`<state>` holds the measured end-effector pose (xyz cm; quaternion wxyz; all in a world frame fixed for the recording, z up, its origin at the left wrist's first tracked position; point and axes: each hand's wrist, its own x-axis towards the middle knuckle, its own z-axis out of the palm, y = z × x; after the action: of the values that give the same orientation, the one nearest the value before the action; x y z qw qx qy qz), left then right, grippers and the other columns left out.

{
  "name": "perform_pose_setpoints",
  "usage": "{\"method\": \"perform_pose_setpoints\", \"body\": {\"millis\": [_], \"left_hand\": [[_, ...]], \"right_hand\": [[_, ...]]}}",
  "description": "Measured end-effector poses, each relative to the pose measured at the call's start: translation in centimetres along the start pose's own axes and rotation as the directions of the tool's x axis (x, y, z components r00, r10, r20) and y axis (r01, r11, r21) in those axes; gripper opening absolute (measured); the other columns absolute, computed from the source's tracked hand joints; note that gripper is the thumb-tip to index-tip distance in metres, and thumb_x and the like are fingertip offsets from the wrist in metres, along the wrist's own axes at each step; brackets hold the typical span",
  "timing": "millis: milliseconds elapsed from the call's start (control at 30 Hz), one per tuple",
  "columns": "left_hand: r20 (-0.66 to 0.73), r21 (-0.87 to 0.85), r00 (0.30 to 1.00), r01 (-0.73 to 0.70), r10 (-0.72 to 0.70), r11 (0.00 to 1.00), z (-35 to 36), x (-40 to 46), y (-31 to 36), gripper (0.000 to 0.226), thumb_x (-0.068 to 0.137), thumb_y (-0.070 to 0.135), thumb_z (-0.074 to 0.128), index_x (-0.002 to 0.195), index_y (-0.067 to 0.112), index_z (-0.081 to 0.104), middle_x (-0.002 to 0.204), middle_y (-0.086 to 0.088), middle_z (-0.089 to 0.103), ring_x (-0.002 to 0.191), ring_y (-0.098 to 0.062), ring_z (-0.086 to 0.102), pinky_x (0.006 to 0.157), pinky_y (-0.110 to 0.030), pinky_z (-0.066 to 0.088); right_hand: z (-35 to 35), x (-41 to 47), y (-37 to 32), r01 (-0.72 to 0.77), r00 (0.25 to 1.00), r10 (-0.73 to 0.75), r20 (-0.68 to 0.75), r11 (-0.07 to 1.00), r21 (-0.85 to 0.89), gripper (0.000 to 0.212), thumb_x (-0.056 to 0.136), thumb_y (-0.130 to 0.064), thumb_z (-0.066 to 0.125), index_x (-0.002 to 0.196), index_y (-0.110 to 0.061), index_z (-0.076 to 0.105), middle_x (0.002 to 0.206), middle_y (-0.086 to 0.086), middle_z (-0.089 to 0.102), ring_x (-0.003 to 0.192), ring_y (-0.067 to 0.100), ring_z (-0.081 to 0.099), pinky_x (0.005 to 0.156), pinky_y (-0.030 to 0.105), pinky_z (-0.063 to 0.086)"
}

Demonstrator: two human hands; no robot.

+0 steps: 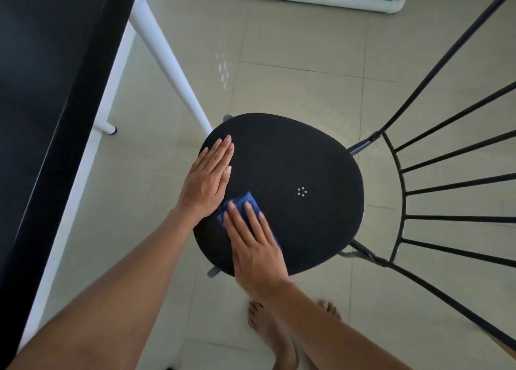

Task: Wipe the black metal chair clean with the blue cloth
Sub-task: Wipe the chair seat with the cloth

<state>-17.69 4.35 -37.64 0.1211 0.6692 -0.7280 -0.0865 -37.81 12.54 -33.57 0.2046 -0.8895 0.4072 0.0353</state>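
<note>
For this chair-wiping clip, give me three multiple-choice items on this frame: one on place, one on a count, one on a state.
1. Where does the blue cloth lie?
A. on the chair seat
B. on the floor
C. over the backrest

2. How many small pale dots form the ring on the seat?
A. two
B. six
C. twelve

3. How does the left hand lie?
A. clenched in a fist
B. pinching the cloth
C. flat, fingers straight, on the seat

Answers: 1 A, the right hand presses the cloth onto the seat's near part. 2 B, six dots show in the ring. 3 C, its fingers lie straight on the seat beside the cloth.
</note>
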Motion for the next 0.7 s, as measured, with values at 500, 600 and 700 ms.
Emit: {"method": "perform_pose_setpoints", "body": {"millis": [500, 600, 700], "left_hand": [[-0.007, -0.012, 1.000, 0.031, -0.031, 0.999, -0.1, -0.1, 0.4, 0.053, 0.112, 0.023, 0.028, 0.164, 0.015, 0.024, 0.173, 0.003, 0.018, 0.160, -0.012, 0.014, 0.131, -0.037, 0.017], [-0.026, -0.012, 0.999, 0.022, -0.022, 1.000, 0.1, 0.1, 0.2, 0.053, 0.111, 0.021, 0.031, 0.163, 0.014, 0.026, 0.173, 0.002, 0.020, 0.160, -0.013, 0.016, 0.130, -0.037, 0.018], [-0.021, -0.006, 1.000, 0.022, -0.022, 1.000, 0.2, 0.0, 0.2, 0.053, 0.111, 0.021, 0.030, 0.163, 0.013, 0.026, 0.173, 0.001, 0.019, 0.160, -0.014, 0.016, 0.130, -0.038, 0.019]], "right_hand": [[-2.0, -2.2, 8.9, -0.372, 0.927, 0.368, -0.077, 0.927, -0.042, 0.064, 0.105, -0.026, 0.036, 0.162, -0.015, 0.008, 0.169, 0.005, -0.005, 0.154, 0.029, -0.012, 0.125, 0.050, 0.008], [-1.8, 0.1, 5.6, -0.390, 0.917, 0.388, -0.095, 0.921, -0.002, 0.066, 0.102, -0.022, 0.035, 0.161, -0.012, 0.006, 0.169, 0.007, -0.004, 0.154, 0.031, -0.011, 0.125, 0.051, 0.009], [-0.8, -0.7, 3.4, -0.163, 0.985, 0.162, -0.061, 0.987, -0.012, 0.073, 0.099, -0.021, 0.045, 0.162, -0.015, 0.007, 0.169, 0.004, -0.003, 0.155, 0.030, -0.009, 0.124, 0.050, 0.014]]}}
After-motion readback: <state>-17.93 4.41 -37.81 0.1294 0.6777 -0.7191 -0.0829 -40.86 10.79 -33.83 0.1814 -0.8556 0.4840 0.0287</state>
